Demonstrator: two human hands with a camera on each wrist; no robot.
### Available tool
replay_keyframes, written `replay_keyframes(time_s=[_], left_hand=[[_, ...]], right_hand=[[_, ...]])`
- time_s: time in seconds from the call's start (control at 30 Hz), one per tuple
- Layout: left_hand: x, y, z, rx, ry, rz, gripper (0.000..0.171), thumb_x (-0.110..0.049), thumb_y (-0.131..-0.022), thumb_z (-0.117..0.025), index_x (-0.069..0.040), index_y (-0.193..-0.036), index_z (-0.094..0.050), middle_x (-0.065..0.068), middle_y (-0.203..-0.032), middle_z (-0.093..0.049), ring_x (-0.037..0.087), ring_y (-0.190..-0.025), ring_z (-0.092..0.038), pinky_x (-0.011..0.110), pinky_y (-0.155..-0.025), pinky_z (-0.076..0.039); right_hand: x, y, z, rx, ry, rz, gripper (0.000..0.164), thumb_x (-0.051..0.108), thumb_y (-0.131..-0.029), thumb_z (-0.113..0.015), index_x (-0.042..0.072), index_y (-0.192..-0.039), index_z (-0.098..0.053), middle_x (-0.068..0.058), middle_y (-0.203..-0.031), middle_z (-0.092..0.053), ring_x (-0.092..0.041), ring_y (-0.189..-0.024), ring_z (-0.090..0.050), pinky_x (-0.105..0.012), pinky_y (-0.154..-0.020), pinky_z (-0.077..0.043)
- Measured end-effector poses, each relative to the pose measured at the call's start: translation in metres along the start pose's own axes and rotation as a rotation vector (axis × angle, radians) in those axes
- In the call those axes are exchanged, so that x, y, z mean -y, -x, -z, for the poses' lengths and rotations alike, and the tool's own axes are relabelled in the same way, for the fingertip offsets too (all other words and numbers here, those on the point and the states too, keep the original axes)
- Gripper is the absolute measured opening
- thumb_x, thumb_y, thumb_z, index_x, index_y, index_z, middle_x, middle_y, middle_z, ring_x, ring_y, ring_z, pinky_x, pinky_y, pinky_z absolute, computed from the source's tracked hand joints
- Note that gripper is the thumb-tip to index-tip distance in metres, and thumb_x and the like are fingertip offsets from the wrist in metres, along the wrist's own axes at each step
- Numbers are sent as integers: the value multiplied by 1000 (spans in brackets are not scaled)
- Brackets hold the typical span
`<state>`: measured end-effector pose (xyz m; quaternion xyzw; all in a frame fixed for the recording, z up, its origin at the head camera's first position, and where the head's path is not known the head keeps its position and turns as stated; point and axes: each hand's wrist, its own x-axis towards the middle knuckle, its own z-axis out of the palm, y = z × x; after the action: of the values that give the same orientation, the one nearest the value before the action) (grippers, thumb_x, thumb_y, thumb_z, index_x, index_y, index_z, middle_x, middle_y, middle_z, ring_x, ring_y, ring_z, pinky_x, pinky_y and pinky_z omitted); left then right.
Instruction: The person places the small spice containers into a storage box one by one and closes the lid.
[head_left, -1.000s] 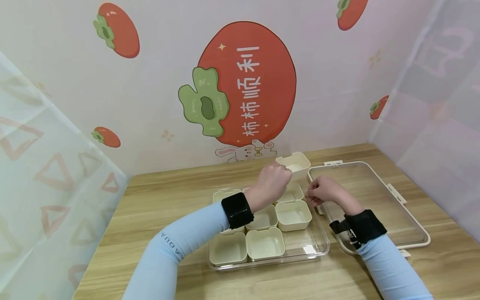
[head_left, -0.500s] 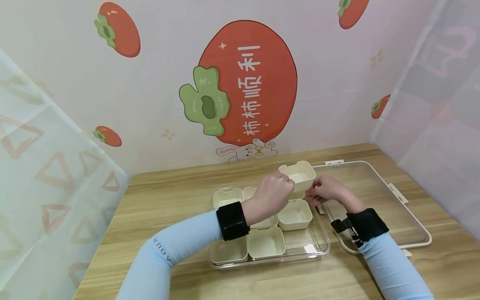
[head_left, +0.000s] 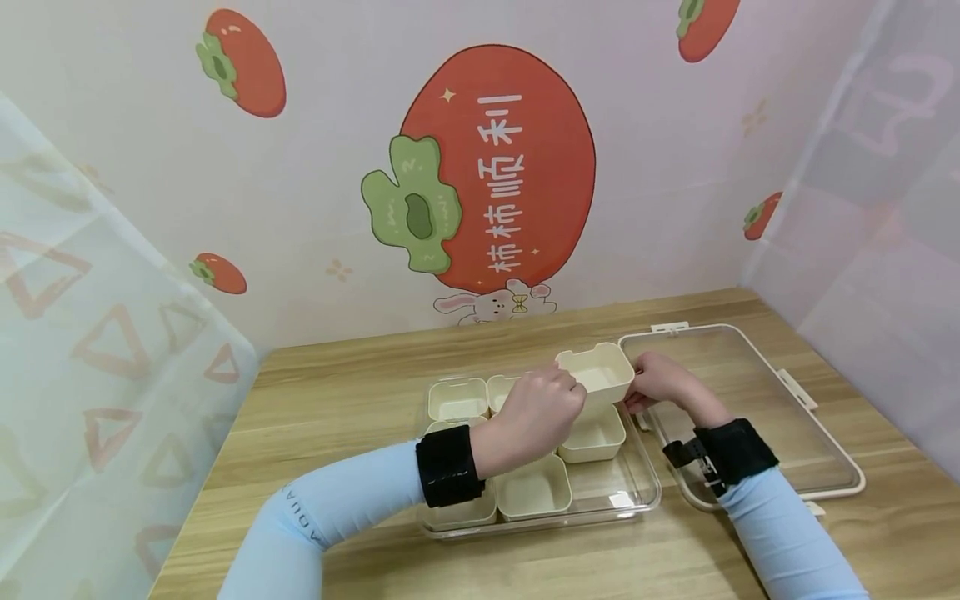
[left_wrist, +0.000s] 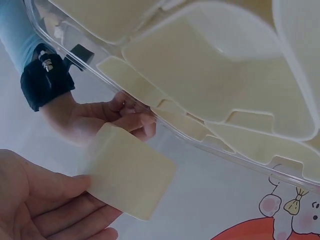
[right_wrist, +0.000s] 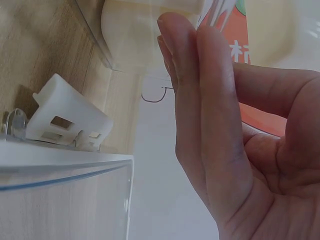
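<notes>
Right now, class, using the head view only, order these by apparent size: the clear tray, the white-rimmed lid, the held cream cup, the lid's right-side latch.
1. Clear tray and white-rimmed lid: too close to rank, each being partly hidden
2. Held cream cup
3. Right-side latch

The cream box (head_left: 609,390), notched at the rim and rounded at the corners, was pinched in the left hand (head_left: 538,412), open side up, above the back right of a clear tray (head_left: 600,487). The tray lay flat on the counter (head_left: 600,571), with similar open-topped boxes (head_left: 534,490) standing upright side by side inside.
</notes>
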<state>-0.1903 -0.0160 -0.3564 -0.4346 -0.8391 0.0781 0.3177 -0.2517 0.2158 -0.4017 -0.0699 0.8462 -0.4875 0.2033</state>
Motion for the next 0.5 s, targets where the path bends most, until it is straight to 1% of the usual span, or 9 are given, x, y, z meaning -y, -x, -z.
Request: replay_keyframes(time_s=[0.03, 0.13, 0.17, 0.23, 0.27, 0.3, 0.37, 0.4, 0.5], left_hand=[[-1, 2, 0, -7, -2, -8, 21, -3, -77, -58, -18, -62, -61, -8, -61, -58, 8, -58, -55, 21, -54, -47], [-3, 6, 4, -22, -10, -29, 17, -4, -74, -59, -18, -64, -63, -7, -62, -59, 9, -60, -54, 21, -50, -43], [-4, 7, 5, -24, -13, -35, 17, -5, -75, -60, -18, -66, -64, -8, -64, -61, 8, -61, -56, 20, -55, -47], [-6, 9, 8, -25, -13, -44, 17, -4, -76, -60, -17, -67, -66, -8, -65, -62, 7, -63, -57, 20, -61, -49], [-6, 10, 10, -21, -13, -49, 17, -4, -76, -60, -17, -68, -66, -8, -66, -63, 7, -64, -58, 21, -66, -51], [-7, 12, 12, -15, -13, -55, 17, -4, -76, -60, -17, -69, -67, -8, -67, -63, 7, -65, -58, 21, -69, -52], [-9, 14, 14, -13, -7, -64, 17, -4, -76, -59, -17, -69, -67, -8, -67, -63, 6, -65, -59, 22, -79, -52], [-10, 15, 15, -11, -4, -68, 17, -3, -75, -59, -17, -68, -66, -8, -66, -63, 6, -64, -58, 22, -79, -52], [-13, 19, 16, -11, 2, -77, 17, -4, -75, -58, -17, -68, -66, -8, -66, -62, 6, -65, -58, 23, -86, -51]], right_hand=[[0, 0, 0, 4, -1, 4, 18, 0, -87, -49, -14, -96, -57, -10, -70, -68, -15, -62, -67, -31, -62, -57], [-1, 0, 1, 13, 0, 16, 20, 2, -89, -49, -14, -98, -57, -8, -69, -68, -14, -61, -67, -32, -63, -57], [-1, 1, 1, 13, 2, 21, 21, 2, -88, -49, -15, -99, -57, -7, -69, -68, -14, -60, -67, -32, -62, -57], [-2, 0, 1, 6, 20, 28, 21, 1, -87, -49, -15, -98, -58, -4, -67, -66, -12, -59, -66, -30, -61, -57], [-2, 0, 1, 3, 31, 29, 22, 1, -86, -49, -15, -98, -58, -4, -66, -66, -12, -58, -65, -29, -60, -57], [-1, 0, 1, -2, 46, 35, 23, 0, -85, -49, -15, -99, -59, -3, -66, -65, -11, -57, -64, -29, -60, -57], [-1, 0, 1, -15, 79, 43, 25, 0, -84, -48, -15, -100, -60, -2, -66, -65, -9, -55, -63, -29, -59, -56], [-1, 0, 1, -25, 99, 43, 26, 0, -83, -47, -14, -100, -61, -2, -67, -64, -9, -55, -63, -29, -58, -56], [-2, 0, 1, -46, 151, 51, 28, 0, -81, -44, -12, -98, -62, -1, -68, -62, -8, -55, -62, -29, -58, -56]])
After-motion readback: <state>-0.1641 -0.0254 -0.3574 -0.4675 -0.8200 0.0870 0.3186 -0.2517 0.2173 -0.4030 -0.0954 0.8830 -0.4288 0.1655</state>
